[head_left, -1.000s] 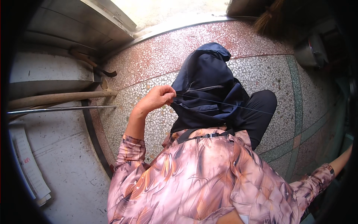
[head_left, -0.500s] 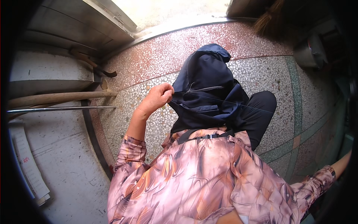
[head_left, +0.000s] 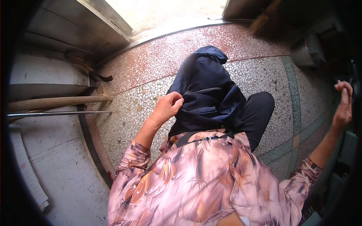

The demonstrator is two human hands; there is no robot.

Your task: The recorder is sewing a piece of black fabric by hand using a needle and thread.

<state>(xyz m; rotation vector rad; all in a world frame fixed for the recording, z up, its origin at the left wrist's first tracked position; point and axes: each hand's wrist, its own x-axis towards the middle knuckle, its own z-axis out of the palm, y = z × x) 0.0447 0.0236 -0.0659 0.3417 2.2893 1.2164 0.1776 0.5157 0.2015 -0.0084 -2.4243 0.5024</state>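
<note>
Across my lap lies a dark blue garment (head_left: 205, 77) with a grey zipper (head_left: 203, 90) and folded cloth at its far end. My left hand (head_left: 168, 107) pinches its left edge, close to the zipper's end, with thumb and fingers pressed together. Away from the garment, my right hand (head_left: 343, 105) is raised at the far right rim of the view. Its fingers are bent together near the tips, and a tiny thin thing shows beside them, too small to name. No thread can be made out between the hands now.
To the left, a wooden pole (head_left: 60, 101) and a metal rod (head_left: 60, 113) jut over the floor beside a pale surface with papers (head_left: 28, 171). A sickle-like tool (head_left: 90, 67) rests near the door. A metal bucket (head_left: 307, 51) and a broom (head_left: 264, 22) stand at the far right.
My right hand has come into view at the right, its forearm raised. My left hand has shifted slightly right and down along the garment. The thread stretched rightward over the cloth no longer shows.
</note>
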